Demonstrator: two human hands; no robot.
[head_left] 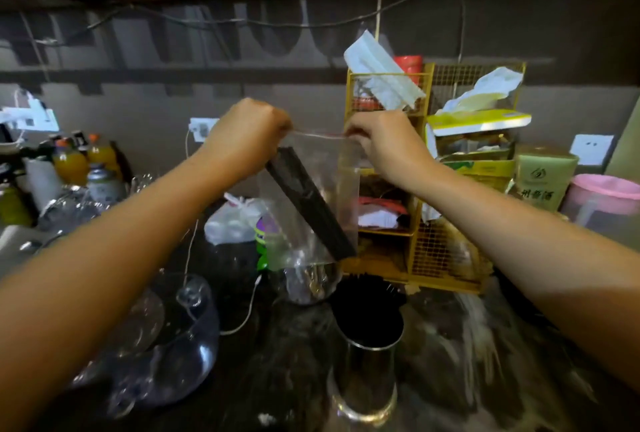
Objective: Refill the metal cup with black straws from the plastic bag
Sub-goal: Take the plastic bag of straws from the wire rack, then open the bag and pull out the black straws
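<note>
A clear plastic bag (341, 189) hangs in the air above the counter, held up by its top edge. My left hand (247, 135) pinches the left corner and my right hand (384, 144) pinches the right corner, with the zip strip stretched between them. Inside the bag a bundle of black straws (308, 204) leans diagonally, its lower end at the bag's bottom right. Below and slightly nearer me stands the metal cup (365, 372), with black straws (367, 307) filling its mouth.
A yellow wire rack (446, 255) with tissue boxes stands behind the bag. Clear glass bowls and jugs (162, 341) sit at the left, drink bottles (69, 161) further left. A white knotted bag (230, 220), a green canister (543, 175) and a pink-lidded jug (604, 199) crowd the dark counter.
</note>
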